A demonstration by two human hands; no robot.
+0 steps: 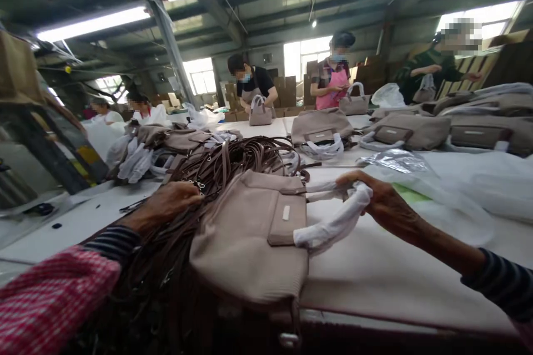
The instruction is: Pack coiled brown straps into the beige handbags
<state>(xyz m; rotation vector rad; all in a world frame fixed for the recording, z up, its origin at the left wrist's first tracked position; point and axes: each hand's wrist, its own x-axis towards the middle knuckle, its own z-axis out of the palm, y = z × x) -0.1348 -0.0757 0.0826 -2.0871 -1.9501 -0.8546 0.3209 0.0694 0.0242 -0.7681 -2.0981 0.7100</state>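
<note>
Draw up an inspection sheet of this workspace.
Surface: pale table, partly covered.
Job's things: taupe bag lying partly over brown straps; its handles wrapped in white.
Clutter: more bags and clear plastic film beyond.
Grips: right grip closed around handles; left grip at straps, hold unclear.
Cables: wire-like strands under left ceiling light; too blurred to identify.
Surroundings: co-workers, cartons, windows.

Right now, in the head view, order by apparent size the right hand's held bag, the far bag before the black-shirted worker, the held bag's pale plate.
1. Held bag
2. Far bag
3. Pale plate
Nearness enlarges the held bag; true sizes unsure.
</note>
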